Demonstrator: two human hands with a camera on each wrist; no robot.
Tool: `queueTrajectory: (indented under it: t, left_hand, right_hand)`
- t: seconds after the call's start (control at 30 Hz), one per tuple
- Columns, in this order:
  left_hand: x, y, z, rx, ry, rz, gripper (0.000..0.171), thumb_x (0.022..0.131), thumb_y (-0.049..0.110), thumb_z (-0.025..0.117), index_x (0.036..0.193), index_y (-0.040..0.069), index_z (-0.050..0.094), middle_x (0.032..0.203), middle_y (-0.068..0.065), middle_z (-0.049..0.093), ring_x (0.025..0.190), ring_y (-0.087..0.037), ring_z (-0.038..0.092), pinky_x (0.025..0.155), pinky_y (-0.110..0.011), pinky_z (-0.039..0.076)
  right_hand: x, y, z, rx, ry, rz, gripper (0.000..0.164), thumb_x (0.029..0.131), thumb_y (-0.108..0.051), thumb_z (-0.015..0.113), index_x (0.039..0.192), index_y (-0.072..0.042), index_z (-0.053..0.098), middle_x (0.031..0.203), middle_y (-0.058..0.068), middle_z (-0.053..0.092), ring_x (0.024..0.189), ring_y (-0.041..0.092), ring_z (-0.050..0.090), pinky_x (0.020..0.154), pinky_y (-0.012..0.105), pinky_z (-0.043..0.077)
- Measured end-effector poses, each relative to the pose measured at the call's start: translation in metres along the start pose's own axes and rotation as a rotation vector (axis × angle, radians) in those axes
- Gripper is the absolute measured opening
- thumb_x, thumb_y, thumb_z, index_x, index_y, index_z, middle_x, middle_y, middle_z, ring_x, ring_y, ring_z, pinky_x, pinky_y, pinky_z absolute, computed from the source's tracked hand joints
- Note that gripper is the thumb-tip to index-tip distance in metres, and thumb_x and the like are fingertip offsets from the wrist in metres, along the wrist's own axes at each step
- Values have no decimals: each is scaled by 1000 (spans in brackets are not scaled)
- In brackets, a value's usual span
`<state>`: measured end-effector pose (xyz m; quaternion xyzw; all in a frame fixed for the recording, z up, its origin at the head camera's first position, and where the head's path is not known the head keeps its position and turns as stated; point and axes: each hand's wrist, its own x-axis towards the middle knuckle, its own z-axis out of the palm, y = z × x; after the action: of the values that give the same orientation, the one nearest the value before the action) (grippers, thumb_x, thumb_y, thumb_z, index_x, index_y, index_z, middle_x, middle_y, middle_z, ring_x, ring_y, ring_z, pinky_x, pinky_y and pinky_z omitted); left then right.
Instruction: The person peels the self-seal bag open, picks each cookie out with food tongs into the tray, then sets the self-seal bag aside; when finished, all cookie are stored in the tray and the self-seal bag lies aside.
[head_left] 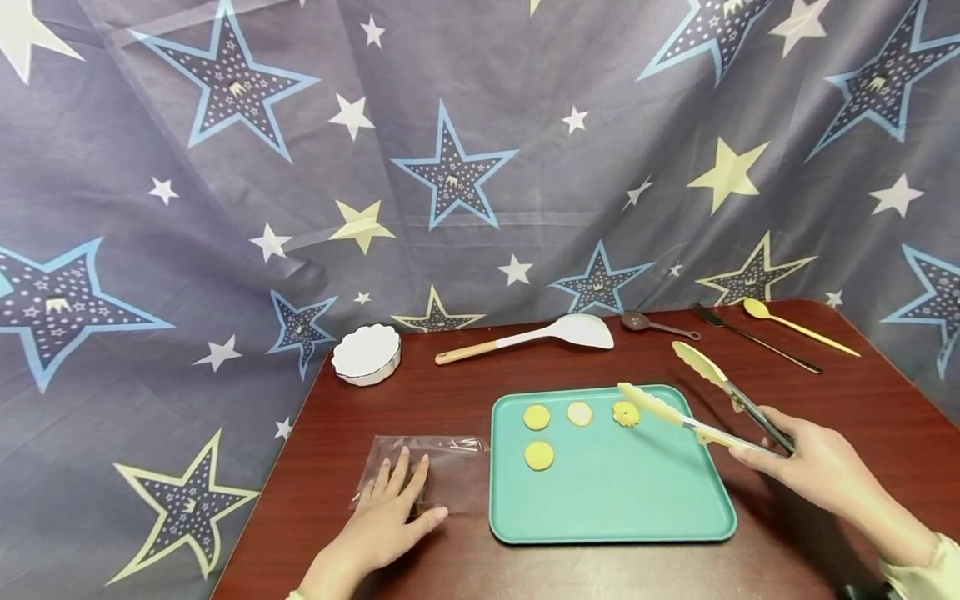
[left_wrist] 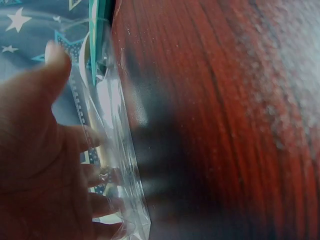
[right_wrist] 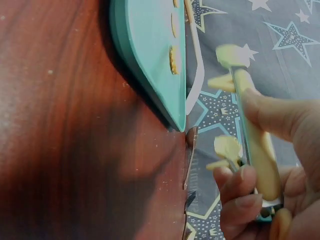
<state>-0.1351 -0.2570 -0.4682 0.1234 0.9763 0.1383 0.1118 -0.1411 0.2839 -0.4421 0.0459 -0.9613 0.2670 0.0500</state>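
Note:
My right hand (head_left: 825,471) grips a pair of kitchen tongs (head_left: 660,407), their yellow tips spread apart above the right side of a teal tray (head_left: 615,508). Thumb and fingers wrap the tongs' handles (right_wrist: 264,165) in the right wrist view. On the tray lie three plain round yellow biscuits, one of them at the front left (head_left: 539,455), and a flower-shaped biscuit (head_left: 626,413) near the left tong tip. Left of the tray, my left hand (head_left: 386,521) rests with fingers spread on a clear plastic bag (head_left: 461,479); the left wrist view shows the crinkled film (left_wrist: 122,145) beneath the fingers.
White fluted dishes (head_left: 367,354) stand at the back left of the brown table (head_left: 420,400). Along the back edge lie a white spatula (head_left: 581,331), a brown spoon (head_left: 637,322), a dark long-handled utensil (head_left: 757,337) and a yellow spoon (head_left: 802,326). A star-patterned cloth hangs behind.

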Motion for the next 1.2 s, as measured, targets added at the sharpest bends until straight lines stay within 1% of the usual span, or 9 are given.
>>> queueTrajectory:
  t: [0.1, 0.23, 0.4, 0.5, 0.57, 0.67, 0.83, 0.97, 1.2]
  left_hand:
    - [2, 0, 0, 23, 37, -2, 78, 94, 62, 47, 154, 16, 29, 160, -20, 15, 143, -49, 11, 106, -70, 16]
    - [4, 1, 1, 54, 67, 3, 73, 95, 56, 50, 153, 14, 32, 158, -22, 19, 141, -50, 15, 105, -70, 20]
    - [7, 2, 1, 78, 105, 24, 65, 98, 46, 51, 151, 11, 36, 155, -25, 24, 139, -51, 21, 103, -71, 23]
    - [9, 2, 1, 76, 108, 22, 64, 99, 44, 51, 150, 10, 36, 155, -25, 24, 139, -51, 21, 102, -71, 22]
    - [11, 2, 0, 70, 101, 19, 64, 99, 44, 51, 151, 9, 36, 155, -25, 24, 139, -51, 21, 102, -71, 22]
    - [13, 0, -1, 66, 82, 6, 66, 99, 48, 49, 151, 10, 35, 156, -25, 23, 140, -50, 19, 103, -71, 21]
    - [16, -2, -1, 63, 61, -8, 70, 98, 55, 46, 152, 11, 34, 157, -23, 21, 141, -49, 17, 103, -71, 20]
    - [17, -2, -1, 65, 59, -6, 72, 97, 57, 45, 152, 11, 33, 157, -23, 21, 142, -49, 16, 103, -71, 20]
    - [17, -2, -2, 68, 85, 18, 72, 98, 56, 45, 152, 10, 34, 156, -24, 22, 141, -49, 18, 104, -71, 20]
  right_hand:
    - [-2, 6, 0, 20, -21, 61, 50, 86, -49, 70, 109, -6, 60, 68, -2, 52, 59, 11, 43, 55, 29, 32]
    - [-5, 14, 0, 46, -39, 80, 54, 84, -47, 73, 111, -3, 59, 71, -1, 53, 60, 9, 44, 54, 27, 33]
    - [-9, 22, -1, 73, -61, 77, 60, 84, -42, 75, 120, 2, 55, 69, -1, 52, 58, 8, 43, 52, 27, 33]
    - [-11, 25, -2, 75, -71, 102, 65, 85, -42, 73, 126, 4, 52, 66, 0, 52, 55, 9, 45, 52, 27, 35]
    - [-12, 27, -2, 65, -60, 116, 66, 85, -43, 73, 126, 4, 52, 64, -1, 53, 54, 10, 48, 52, 28, 36]
    - [-14, 30, -1, 37, -15, 134, 64, 83, -44, 75, 123, 3, 55, 65, -2, 54, 57, 11, 49, 56, 29, 37]
    - [-20, 36, -2, 6, 44, 156, 53, 83, -40, 75, 111, 2, 58, 69, -1, 53, 64, 15, 46, 58, 33, 36]
    - [-27, 40, -3, -11, 55, 177, 53, 84, -38, 74, 111, 3, 54, 72, 0, 56, 66, 17, 48, 58, 34, 37]
    - [-39, 47, 3, -18, 70, 196, 52, 84, -36, 73, 111, 3, 51, 77, 2, 58, 68, 18, 50, 58, 35, 38]
